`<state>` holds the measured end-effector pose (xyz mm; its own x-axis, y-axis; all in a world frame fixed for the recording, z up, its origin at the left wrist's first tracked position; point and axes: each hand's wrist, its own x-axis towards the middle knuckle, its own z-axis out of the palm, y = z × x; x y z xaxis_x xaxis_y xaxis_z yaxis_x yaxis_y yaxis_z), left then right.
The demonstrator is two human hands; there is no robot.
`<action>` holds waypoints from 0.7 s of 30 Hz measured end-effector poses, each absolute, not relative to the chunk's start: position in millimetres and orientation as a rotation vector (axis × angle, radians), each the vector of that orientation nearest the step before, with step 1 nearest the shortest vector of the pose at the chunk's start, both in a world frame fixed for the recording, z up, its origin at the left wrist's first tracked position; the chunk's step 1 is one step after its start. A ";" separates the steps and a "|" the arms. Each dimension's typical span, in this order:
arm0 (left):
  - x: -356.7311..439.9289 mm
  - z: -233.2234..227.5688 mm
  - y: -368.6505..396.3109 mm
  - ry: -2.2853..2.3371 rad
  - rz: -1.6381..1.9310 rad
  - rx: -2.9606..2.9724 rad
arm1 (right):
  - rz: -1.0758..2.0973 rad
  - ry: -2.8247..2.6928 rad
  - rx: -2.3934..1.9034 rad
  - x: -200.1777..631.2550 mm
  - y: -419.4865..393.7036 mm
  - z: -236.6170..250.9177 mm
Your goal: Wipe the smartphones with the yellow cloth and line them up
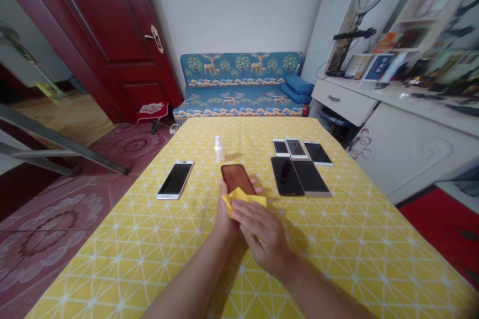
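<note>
My left hand [225, 209] is closed around a smartphone [237, 178] from below, its fingertips showing at the right edge. The phone's upward face looks reddish brown, and its near end is covered. A yellow cloth [243, 197] lies over that end, with my right hand [260, 224] pressing it down, fingers together. Just beyond the phone stands a small white spray bottle [219, 149]. A white-framed phone [175, 180] with a dark screen lies to the left.
Several phones lie at the right, among them a black phone [287, 176] and a grey-edged phone [311, 178]. The table [149, 249] wears a yellow patterned cloth. Past it are a blue sofa [239, 94], a white dresser [346, 99] and a red door [101, 25].
</note>
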<state>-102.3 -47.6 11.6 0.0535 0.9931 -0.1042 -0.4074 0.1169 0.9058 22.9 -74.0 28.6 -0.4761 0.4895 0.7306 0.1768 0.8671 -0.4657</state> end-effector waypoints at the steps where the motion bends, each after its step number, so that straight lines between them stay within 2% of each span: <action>1: -105.9 11.1 -45.5 0.885 1.255 0.780 | 0.362 -2.094 -0.432 23.5 -73.8 27.4; 6: -111.9 14.7 -42.0 0.640 1.270 0.532 | 0.187 -2.256 -0.276 28.9 -68.9 22.7; 13: -115.3 33.7 -48.2 0.387 1.386 0.279 | 0.358 -2.059 -0.348 35.7 -67.3 29.1; 18: -125.7 41.8 -48.5 0.591 1.444 0.294 | 0.369 -2.009 -0.373 28.5 -66.7 22.8; 21: -131.7 47.7 -46.1 0.850 1.719 0.401 | 0.403 -2.065 -0.529 24.0 -63.8 17.2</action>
<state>-131.7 -46.1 47.7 -0.3209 0.9345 -0.1543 -0.6898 -0.1189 0.7142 24.0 -63.8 17.2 -0.4702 0.5166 0.7156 0.2094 0.8529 -0.4782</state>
